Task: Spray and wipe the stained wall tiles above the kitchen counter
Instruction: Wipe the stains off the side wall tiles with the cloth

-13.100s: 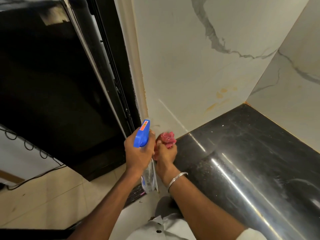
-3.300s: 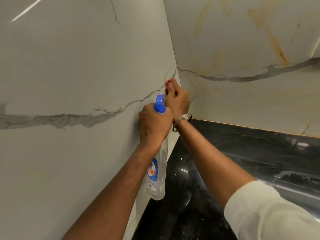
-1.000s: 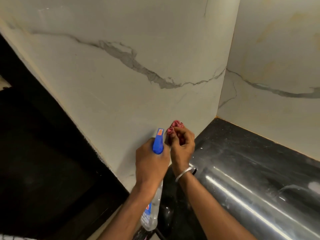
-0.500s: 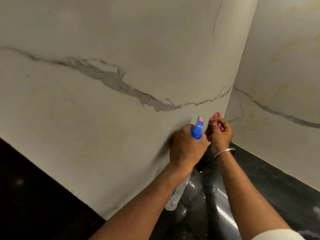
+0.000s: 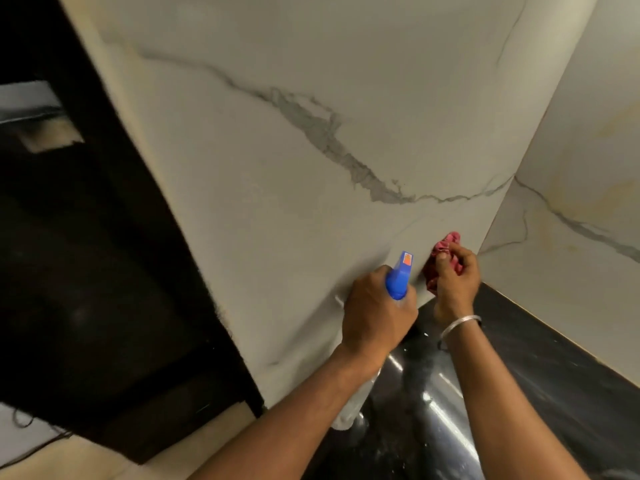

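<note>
Left hand [image 5: 375, 317] grips blue-headed spray bottle [image 5: 398, 280], lower centre; right hand [image 5: 455, 277] clutches red cloth [image 5: 443, 252] against marble-look wall tile [image 5: 277, 168].

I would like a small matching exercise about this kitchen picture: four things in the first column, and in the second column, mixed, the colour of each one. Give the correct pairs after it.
Column one:
1. spray bottle head
2. cloth
3. counter
4. bracelet

Column two:
a. black and glossy
b. silver
c. blue
d. pinkish red

Pairs: 1-c, 2-d, 3-a, 4-b.

The left hand holds the bottle; the right hand holds the cloth at the wall tile.
</note>
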